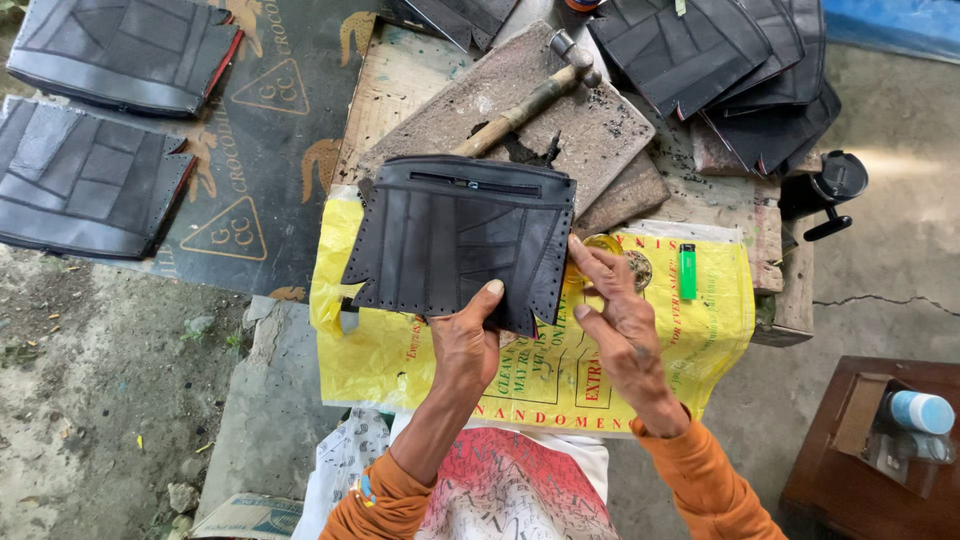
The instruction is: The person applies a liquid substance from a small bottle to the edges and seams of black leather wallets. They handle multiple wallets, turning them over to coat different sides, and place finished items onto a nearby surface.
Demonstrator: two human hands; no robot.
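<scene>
My left hand (466, 340) grips the lower edge of a black stitched leather bag panel (455, 235) with a zip along its top, held up over a yellow plastic sack (400, 350). My right hand (618, 315) touches the panel's right edge with its fingertips, fingers spread. Just behind that hand sits a small round yellowish tin (632, 262), partly hidden. A green lighter (687, 271) lies on the sack to the right.
A hammer (530, 103) rests on a grey stone slab (590, 125) beyond the panel. Stacks of black panels lie at the top right (730, 60) and on a dark mat at the left (90, 180). A brown stool with a white bottle (920, 412) stands at the lower right.
</scene>
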